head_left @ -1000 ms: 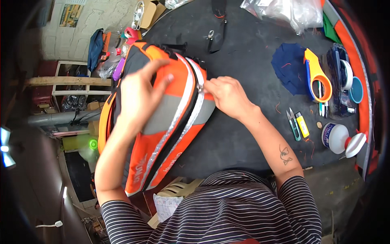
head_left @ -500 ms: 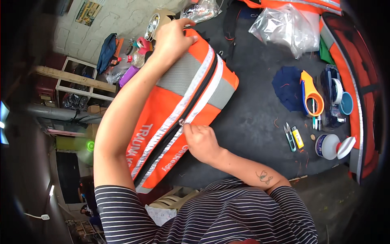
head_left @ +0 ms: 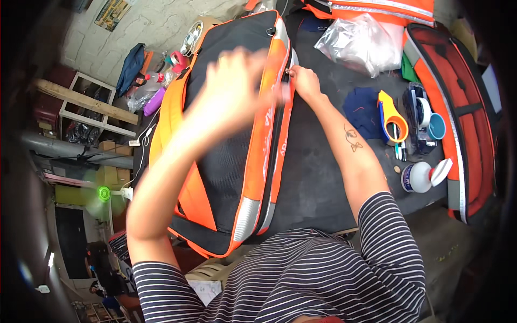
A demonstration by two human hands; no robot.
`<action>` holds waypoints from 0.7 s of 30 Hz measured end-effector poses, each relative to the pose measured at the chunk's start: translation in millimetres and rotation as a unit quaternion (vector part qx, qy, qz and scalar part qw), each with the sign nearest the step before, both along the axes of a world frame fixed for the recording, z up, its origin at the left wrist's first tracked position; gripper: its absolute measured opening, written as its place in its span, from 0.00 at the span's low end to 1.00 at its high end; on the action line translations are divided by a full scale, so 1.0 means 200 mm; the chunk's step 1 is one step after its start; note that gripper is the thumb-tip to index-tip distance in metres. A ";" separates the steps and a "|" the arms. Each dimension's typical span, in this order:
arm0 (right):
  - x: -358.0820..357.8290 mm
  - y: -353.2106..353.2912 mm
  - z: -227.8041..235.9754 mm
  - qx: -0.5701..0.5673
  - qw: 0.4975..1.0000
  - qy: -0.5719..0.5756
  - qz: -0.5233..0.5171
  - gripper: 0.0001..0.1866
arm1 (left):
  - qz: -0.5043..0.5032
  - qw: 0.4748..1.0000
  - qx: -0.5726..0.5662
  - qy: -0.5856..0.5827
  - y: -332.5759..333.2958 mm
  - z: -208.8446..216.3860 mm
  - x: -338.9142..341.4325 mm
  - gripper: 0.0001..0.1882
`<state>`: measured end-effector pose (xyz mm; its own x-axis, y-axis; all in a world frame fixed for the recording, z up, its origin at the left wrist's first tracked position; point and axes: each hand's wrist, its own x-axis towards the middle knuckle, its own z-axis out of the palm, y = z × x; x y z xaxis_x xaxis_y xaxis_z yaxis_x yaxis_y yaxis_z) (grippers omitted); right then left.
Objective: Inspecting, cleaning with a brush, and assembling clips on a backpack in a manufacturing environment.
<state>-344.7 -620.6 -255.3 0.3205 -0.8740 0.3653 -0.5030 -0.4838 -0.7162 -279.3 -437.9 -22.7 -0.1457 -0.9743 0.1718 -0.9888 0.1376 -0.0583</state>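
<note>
Timber (head_left: 86, 102) in one long pale bar slants across the far left, with a green-hubbed fan (head_left: 104, 193) below it. Next come a dark blue fabric item (head_left: 131, 70) and a purple object (head_left: 154, 102), both around the left edge of the black desk (head_left: 318, 177).

Along that left side lies the large bag (head_left: 226, 167), black panel up, orange at the rim, with a broad orange strap (head_left: 196, 202) across it; its lower end reaches the near edge, beside the striped shirt (head_left: 301, 269). Over its upper half is the left hand (head_left: 234, 78), blurred, so I cannot tell how wide its grip is or whether it touches the bag. On the bag's right flank, toward the far end, the right hand (head_left: 306, 82) has its grip pinched narrow on the zipper pull (head_left: 289, 71).

Further right, crumpled clear plastic (head_left: 353, 46) sits near the far edge, just below another orange item (head_left: 382, 13). Navy cloth (head_left: 362, 112) lies nearer, touching a yellow-and-blue tool (head_left: 389, 107) with a ring-shaped end. Beside that stand a white roll (head_left: 423, 113) and a blue cup (head_left: 437, 127). A white bottle (head_left: 417, 178) is near the near right corner, and a second bag (head_left: 463, 134), orange with red mesh, runs along the right edge.
</note>
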 end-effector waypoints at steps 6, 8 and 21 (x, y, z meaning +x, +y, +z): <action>-0.09 0.17 -0.21 -0.106 0.988 -0.055 0.095 0.09 | 0.126 0.984 0.126 -0.012 0.36 -0.49 -0.01 0.34; -0.13 0.39 -0.28 -0.101 0.989 -0.010 0.104 0.09 | 0.110 0.986 0.112 0.053 0.33 -0.53 0.03 0.34; -0.74 1.32 -0.21 0.190 0.969 -0.065 0.143 0.11 | 0.142 0.855 -0.302 0.397 1.19 -0.05 0.83 0.20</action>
